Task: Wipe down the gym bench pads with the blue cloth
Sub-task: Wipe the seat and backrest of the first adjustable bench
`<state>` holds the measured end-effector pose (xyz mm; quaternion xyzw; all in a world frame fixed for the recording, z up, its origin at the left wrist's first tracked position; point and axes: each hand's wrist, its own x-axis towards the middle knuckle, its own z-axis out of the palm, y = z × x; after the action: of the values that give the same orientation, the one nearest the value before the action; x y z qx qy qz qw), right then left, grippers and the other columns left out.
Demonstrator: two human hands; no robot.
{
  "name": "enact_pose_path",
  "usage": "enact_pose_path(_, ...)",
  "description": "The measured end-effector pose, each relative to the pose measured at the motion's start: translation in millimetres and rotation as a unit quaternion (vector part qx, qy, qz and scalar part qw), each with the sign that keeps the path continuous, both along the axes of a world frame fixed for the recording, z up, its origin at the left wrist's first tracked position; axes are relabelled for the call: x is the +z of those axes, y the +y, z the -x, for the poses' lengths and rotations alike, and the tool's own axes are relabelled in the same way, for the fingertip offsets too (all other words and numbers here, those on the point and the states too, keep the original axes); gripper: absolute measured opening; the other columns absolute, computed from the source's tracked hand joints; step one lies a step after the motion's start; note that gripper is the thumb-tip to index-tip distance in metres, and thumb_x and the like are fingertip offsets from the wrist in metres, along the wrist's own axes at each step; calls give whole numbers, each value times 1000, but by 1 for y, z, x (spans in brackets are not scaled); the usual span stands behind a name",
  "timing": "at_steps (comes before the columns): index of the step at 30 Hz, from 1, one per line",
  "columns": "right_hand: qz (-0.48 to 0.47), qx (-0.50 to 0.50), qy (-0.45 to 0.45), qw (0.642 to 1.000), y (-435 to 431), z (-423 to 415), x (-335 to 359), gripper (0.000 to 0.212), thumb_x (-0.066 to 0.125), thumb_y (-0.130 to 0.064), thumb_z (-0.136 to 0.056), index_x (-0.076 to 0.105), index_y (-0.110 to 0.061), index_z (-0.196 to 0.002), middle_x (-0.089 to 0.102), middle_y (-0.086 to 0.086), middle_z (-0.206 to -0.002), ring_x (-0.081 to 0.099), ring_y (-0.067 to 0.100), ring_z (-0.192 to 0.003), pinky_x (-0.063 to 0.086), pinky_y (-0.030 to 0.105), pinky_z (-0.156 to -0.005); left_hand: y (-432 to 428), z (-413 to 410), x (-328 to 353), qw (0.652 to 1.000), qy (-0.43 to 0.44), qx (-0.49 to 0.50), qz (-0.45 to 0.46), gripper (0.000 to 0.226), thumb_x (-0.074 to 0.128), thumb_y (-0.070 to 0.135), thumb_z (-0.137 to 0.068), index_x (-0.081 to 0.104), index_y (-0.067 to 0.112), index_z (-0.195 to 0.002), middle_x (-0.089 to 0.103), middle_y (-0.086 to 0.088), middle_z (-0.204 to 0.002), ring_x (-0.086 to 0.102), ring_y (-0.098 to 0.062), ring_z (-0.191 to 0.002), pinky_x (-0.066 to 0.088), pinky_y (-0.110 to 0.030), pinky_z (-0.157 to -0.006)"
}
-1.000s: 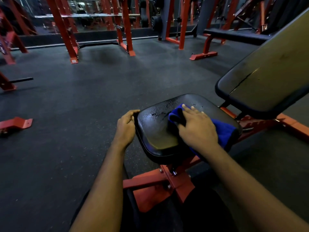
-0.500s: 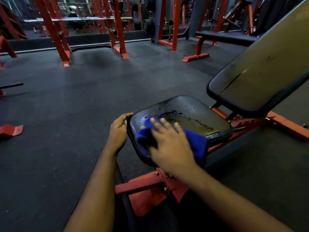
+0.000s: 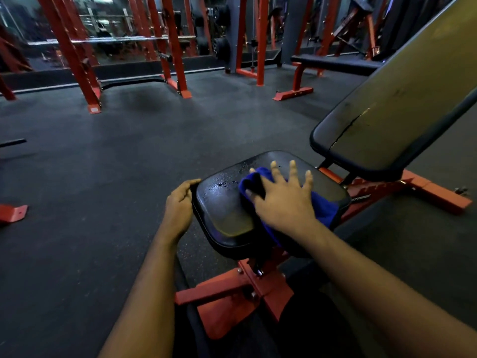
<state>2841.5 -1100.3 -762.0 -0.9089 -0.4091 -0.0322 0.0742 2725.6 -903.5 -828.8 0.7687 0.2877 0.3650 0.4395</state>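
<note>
Swiped back up the seat pad point(image 3: 227, 213), right hand point(image 3: 284, 202) flat on blue cloth point(image 3: 325, 209), left hand point(image 3: 178, 205) gripping the edge. Still droplets point(image 3: 222, 184), back pad point(image 3: 400, 112) untouched.

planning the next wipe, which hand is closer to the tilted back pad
Right. The right hand lies on the blue cloth on the seat pad, just short of the back pad; the left hand grips the seat pad's left edge, farther off.
</note>
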Motion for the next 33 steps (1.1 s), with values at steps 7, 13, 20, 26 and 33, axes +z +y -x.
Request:
enact_pose_path(7,30,205,96,974,-14,18,12,53,26,-68,-96,14,-61,-147,0,-17,-164,-10,13,-152,-12,60,-117,3,-1,-3,1000,-8,7,-28,39,43,-7,-93,69,11,-115,68,1,-106,61,-13,-101,46,-19,-87)
enact_pose_path(13,-59,120,46,990,-10,-4,-8,46,37,-61,-98,30,-61,-143,14,-21,-162,-1,15,-153,-3,63,-118,3,-3,-3,997,-16,38,-67,38,44,-7,-91,72,10,-111,71,1,-101,62,-10,-96,44,-12,-83)
enact_pose_path(20,-80,23,28,996,-21,3,-18,48,34,-60,-97,27,-58,-145,16,-19,-163,5,18,-152,2,67,-114,-3,-6,-3,994,-34,53,-91,34,42,0,-92,72,9,-105,70,2,-95,62,-9,-90,41,-4,-74)
enact_pose_path(26,-60,-54,68,994,-1,-30,-5,50,31,-58,-99,26,-52,-148,10,-13,-165,2,21,-153,7,68,-113,-3,-9,-1,993,-48,66,-85,32,44,-3,-93,73,9,-102,70,1,-92,62,-11,-88,42,-6,-72)
enact_pose_path(33,-87,-66,65,992,-16,-49,-11,50,35,-58,-97,30,-52,-146,15,-15,-164,8,18,-152,11,61,-116,-5,-12,2,993,-67,75,-68,30,44,13,-92,73,9,-99,70,-1,-91,63,-14,-88,44,-13,-73)
